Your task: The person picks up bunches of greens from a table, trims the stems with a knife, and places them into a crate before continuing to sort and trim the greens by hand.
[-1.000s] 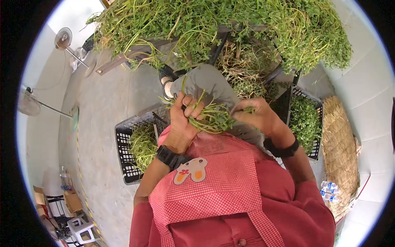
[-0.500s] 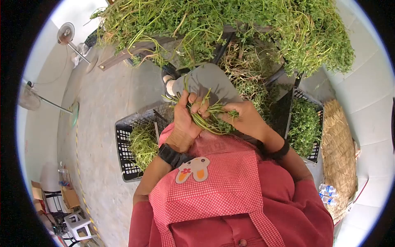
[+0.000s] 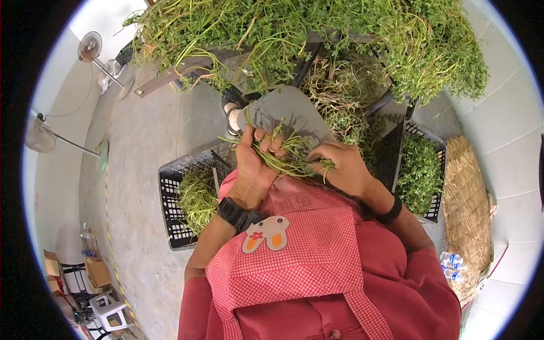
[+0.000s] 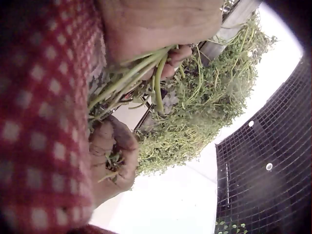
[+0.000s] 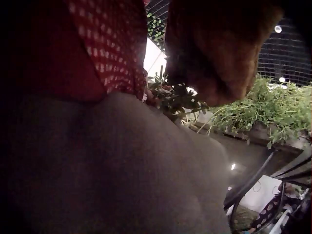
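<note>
In the head view my left hand (image 3: 255, 164) grips a small bunch of long green stems (image 3: 280, 163) above the lap, its fingers curled over them. The right hand (image 3: 345, 169) is at the bunch's right end, thumb and fingers pinching some green sprigs (image 3: 326, 165). Seen from the left wrist, pale stems (image 4: 129, 80) run from under the left hand (image 4: 163, 27) toward the right hand (image 4: 114, 161), which has small leaves between its curled fingers. Dark in the right wrist view, the right hand (image 5: 219, 58) is close over leafy sprigs (image 5: 178, 100).
A big heap of leafy greens (image 3: 317, 28) covers the raised table ahead, with more plant matter (image 3: 345, 102) beneath it. Black crates stand left (image 3: 170, 209) and right (image 3: 433, 187), both holding greens. A straw mat (image 3: 467, 209) and water bottles (image 3: 451, 266) lie at right.
My right hand moved left onto the bunch, then drew back a little to the right with sprigs between its fingers. Fewer leaves show at the bunch's right end. The left hand kept its grip.
</note>
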Demonstrator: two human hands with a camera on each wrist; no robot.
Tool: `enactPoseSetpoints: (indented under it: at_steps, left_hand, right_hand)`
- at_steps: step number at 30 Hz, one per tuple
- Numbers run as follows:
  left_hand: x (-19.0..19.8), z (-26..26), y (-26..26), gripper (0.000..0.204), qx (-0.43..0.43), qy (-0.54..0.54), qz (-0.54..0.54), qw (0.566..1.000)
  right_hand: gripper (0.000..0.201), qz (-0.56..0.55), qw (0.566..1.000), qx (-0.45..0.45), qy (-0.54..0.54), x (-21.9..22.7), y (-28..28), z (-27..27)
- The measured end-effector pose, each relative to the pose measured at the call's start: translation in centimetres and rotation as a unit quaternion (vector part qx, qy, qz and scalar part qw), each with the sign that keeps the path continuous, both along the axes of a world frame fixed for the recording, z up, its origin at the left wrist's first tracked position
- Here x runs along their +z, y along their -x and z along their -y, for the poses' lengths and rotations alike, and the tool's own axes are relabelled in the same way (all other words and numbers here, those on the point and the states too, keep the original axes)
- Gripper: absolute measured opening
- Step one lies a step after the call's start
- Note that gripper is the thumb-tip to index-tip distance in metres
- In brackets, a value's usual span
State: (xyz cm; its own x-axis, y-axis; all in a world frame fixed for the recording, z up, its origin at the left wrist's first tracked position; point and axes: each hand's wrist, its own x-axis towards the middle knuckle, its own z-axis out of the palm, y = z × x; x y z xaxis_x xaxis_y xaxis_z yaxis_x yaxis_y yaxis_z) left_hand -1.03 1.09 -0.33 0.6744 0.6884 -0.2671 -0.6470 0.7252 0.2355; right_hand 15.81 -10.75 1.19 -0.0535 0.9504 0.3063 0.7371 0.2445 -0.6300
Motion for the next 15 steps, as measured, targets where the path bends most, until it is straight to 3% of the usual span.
enactPoseSetpoints:
  at_steps: [13,15]
  left_hand:
    - [-0.1,0.1,-0.1,0.041,0.018,-0.006,-0.017,1.0]
    - [0.0,0.1,-0.3,0.041,0.022,0.009,-0.021,0.999]
  right_hand:
    - [0.022,0.086,0.991,0.069,0.081,-0.4,1.2,-1.2]
    - [0.022,0.073,0.994,0.039,0.071,-1.0,1.3,-1.0]
